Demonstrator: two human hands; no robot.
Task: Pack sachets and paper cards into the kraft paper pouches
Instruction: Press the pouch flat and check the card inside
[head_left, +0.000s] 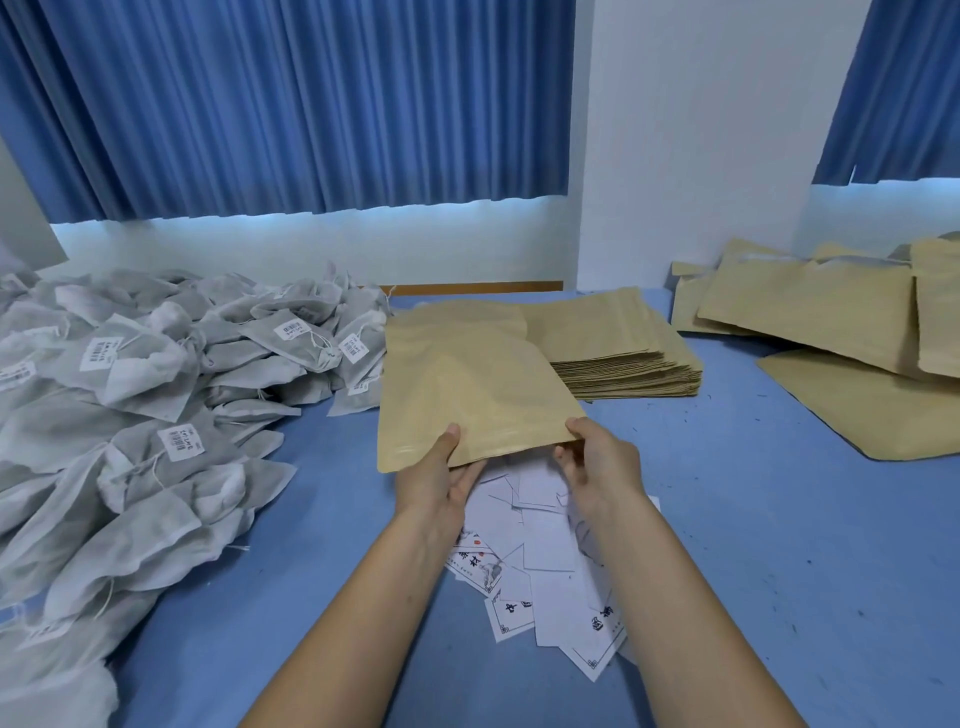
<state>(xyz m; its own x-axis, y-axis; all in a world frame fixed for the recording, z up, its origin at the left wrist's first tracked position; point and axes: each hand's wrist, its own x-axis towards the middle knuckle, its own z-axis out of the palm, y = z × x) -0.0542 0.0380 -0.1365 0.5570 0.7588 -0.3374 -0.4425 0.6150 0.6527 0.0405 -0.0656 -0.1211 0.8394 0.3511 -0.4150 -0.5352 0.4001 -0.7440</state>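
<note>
Labels: sachets (140, 395) carry barcode tags; text unreadable.
Cards: paper cards (535, 566) show black characters, illegible.
Left hand (441, 478): fingers clamped on kraft pouch (467, 384).
Right hand (602, 467): fingers clamped on its open edge.
Pouch location: above the cards on the worktop (753, 519).

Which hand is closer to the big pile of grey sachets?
Left. The left hand grips the pouch on the side facing the sachet pile; the right hand holds the pouch's far side.
</note>
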